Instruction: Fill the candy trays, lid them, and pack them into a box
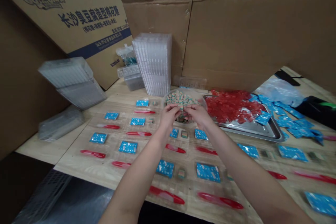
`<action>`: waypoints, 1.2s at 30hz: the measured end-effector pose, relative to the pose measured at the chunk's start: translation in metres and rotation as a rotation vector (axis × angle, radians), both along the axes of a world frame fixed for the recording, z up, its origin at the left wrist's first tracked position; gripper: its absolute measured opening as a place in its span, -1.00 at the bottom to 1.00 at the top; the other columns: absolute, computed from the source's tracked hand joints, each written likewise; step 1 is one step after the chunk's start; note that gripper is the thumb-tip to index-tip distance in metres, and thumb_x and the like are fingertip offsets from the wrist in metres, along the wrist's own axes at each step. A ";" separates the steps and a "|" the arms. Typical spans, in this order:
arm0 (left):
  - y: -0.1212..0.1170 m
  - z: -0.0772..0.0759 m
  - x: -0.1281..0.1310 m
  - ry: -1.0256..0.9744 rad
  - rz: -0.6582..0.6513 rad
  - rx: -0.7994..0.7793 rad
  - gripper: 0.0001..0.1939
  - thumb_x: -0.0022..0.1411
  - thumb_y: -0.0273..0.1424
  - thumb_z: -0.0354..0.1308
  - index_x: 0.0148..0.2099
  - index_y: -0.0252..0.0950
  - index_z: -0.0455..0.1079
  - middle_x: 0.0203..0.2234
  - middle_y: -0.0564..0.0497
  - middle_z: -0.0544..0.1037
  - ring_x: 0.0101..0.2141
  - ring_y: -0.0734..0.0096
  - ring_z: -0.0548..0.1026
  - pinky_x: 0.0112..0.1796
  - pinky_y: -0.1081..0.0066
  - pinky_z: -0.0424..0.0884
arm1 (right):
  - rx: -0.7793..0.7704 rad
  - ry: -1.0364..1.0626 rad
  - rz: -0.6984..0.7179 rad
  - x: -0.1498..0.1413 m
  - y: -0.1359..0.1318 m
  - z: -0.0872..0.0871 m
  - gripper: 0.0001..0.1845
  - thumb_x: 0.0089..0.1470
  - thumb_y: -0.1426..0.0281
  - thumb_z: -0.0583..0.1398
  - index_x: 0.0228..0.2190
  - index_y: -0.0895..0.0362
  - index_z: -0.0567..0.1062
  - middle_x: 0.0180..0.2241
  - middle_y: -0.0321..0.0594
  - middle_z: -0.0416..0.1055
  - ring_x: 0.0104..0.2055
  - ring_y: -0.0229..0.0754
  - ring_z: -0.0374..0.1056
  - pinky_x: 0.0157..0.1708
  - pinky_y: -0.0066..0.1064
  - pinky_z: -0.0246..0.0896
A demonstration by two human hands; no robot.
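A clear round bowl [203,103] holds many small beige-and-green blocks [178,96]. At its near side, my left hand [171,113] is closed in a pinch, its fingertips at the blocks. My right hand [197,113] faces it, thumb and fingers also drawn together among the blocks. Small blocks show between the two sets of fingertips, though exactly what each hand grips is partly hidden. Below my wrists lie clear plastic trays with blue dotted packets [208,172], red pen-shaped items [219,200] and single small blocks [181,173] in their compartments.
A metal tray [273,131] carries a heap of red translucent pieces [228,103]. Loose blue packets [294,122] are piled to its right. Tall stacks of clear trays [153,64] stand at the back. Cardboard walls [249,38] enclose the table's far side.
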State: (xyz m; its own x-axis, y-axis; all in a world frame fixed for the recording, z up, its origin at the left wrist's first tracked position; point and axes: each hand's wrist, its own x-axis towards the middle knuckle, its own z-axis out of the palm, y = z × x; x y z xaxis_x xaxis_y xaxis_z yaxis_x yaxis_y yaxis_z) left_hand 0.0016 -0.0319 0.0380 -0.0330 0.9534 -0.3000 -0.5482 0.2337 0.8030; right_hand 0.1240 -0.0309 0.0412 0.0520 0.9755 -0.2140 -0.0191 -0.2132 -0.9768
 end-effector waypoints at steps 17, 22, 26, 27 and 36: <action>-0.011 0.004 -0.013 -0.050 -0.186 -0.026 -0.89 -0.04 -0.52 0.31 -0.38 -0.34 0.47 -0.47 0.04 0.56 -0.45 0.58 0.49 -0.20 0.45 0.43 | 0.241 -0.438 0.108 0.007 -0.002 0.005 -0.86 -0.13 0.32 0.17 -0.54 0.15 0.41 -0.60 -0.32 0.37 -0.57 -0.28 0.29 -0.55 -0.45 0.25; -0.011 0.002 -0.012 -0.073 -0.187 -0.002 -0.85 -0.10 -0.54 0.33 -0.37 -0.38 0.48 -0.45 0.02 0.57 -0.40 0.54 0.51 -0.21 0.49 0.42 | 0.430 -0.626 0.112 0.007 -0.006 0.002 -0.75 -0.04 0.39 0.14 -0.26 0.12 0.48 -0.42 -0.26 0.46 -0.41 -0.22 0.37 -0.36 -0.39 0.29; -0.013 0.002 -0.009 -0.079 -0.152 0.020 -0.84 -0.11 -0.56 0.32 -0.38 -0.37 0.47 -0.46 0.04 0.56 -0.40 0.54 0.50 -0.20 0.47 0.42 | 0.552 -0.770 0.138 0.006 -0.018 0.008 -0.80 0.03 0.40 0.13 -0.30 0.09 0.53 -0.26 -0.16 0.48 -0.19 -0.12 0.37 -0.15 -0.30 0.23; -0.014 0.002 -0.009 -0.081 -0.149 0.022 -0.84 -0.11 -0.56 0.32 -0.37 -0.37 0.47 -0.46 0.04 0.56 -0.40 0.53 0.50 -0.20 0.46 0.42 | 0.583 -0.816 0.142 0.005 -0.020 0.010 -0.80 0.06 0.40 0.11 -0.30 0.10 0.53 -0.25 -0.14 0.48 -0.17 -0.10 0.36 -0.12 -0.28 0.21; -0.014 0.001 -0.010 -0.103 -0.131 -0.005 -0.90 -0.07 -0.55 0.28 -0.45 -0.35 0.41 -0.50 0.08 0.52 -0.42 0.57 0.48 -0.26 0.49 0.41 | 0.696 -0.948 0.151 0.007 -0.021 0.010 -0.76 0.10 0.43 0.11 -0.20 0.15 0.51 -0.22 -0.13 0.49 -0.18 -0.15 0.39 -0.14 -0.35 0.26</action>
